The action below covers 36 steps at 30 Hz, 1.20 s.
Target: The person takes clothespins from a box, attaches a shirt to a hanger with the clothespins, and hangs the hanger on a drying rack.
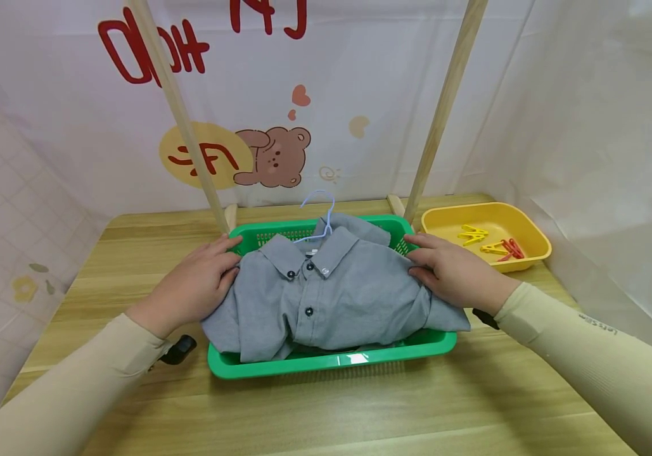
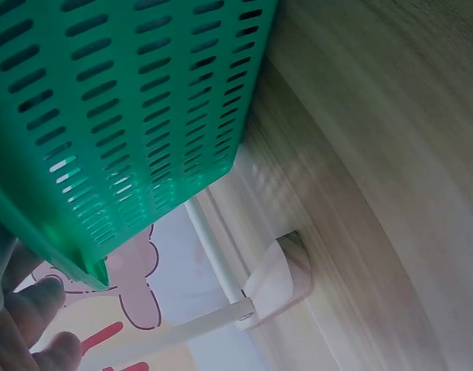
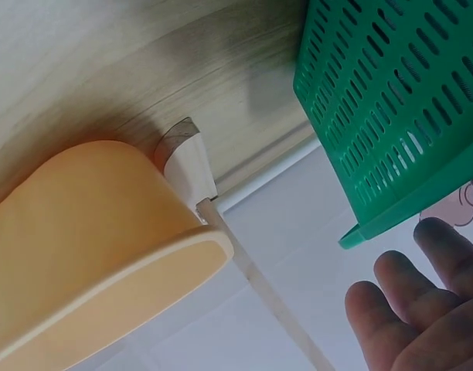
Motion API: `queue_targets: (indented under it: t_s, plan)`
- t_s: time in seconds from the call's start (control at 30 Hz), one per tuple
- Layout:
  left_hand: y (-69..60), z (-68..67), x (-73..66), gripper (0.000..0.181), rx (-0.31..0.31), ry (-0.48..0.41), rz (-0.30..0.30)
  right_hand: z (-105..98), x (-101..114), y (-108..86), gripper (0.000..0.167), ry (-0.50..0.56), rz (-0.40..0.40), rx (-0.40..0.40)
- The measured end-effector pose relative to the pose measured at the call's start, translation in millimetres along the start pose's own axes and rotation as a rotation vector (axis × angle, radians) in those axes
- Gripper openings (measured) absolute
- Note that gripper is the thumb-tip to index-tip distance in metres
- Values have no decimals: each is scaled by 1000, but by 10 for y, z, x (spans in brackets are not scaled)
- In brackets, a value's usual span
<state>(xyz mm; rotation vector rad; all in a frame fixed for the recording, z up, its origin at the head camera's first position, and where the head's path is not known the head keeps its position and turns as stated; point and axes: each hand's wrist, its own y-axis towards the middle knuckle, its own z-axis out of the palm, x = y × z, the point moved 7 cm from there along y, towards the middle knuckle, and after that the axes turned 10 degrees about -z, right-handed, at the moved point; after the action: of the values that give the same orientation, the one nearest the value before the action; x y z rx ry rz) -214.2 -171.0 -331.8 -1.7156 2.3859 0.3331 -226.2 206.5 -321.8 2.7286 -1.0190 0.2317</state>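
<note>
A grey button-up shirt (image 1: 354, 291) lies folded in a green basket (image 1: 337, 362), its collar toward the back and parts of it draped over the side rims. From the collar rises the hook of a light blue hanger (image 1: 331, 212). My left hand (image 1: 203, 278) rests at the basket's left rim, its thumb by the shirt. At the opposite rim, my right hand (image 1: 453, 269) touches the shirt's edge with relaxed fingers. In the right wrist view, the fingertips (image 3: 395, 282) stay extended just outside the rim. The left wrist view shows fingertips (image 2: 39, 309) near the basket's corner.
A yellow tray (image 1: 531, 231) stands at the back right, holding yellow clips (image 1: 473, 234) and red clips (image 1: 512, 248). Two wooden poles (image 1: 445, 104) rise behind the basket from feet on the wooden table (image 1: 360, 411). Printed curtains (image 1: 383, 95) hang behind and beside it.
</note>
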Motion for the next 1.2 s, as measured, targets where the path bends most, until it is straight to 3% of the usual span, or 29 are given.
queue_targets:
  t_s: [0.23,0.57,0.77,1.0,1.2]
  plan:
    - [9,-73,-30,14,-55,-23,29,-28,-3,-11,25,13,18,-31]
    - [23,-257,-89,8,-157,-47,89,-110,-19,20,13,33,-25,-122]
    - [25,-364,-135,11,-204,-46,124,-196,12,43,19,34,-69,-217]
    - [21,-462,-206,16,-246,-54,153,-253,23,15,28,32,-23,-295]
    - [22,-493,-250,26,-264,-72,163,-284,49,7,25,31,-39,-359]
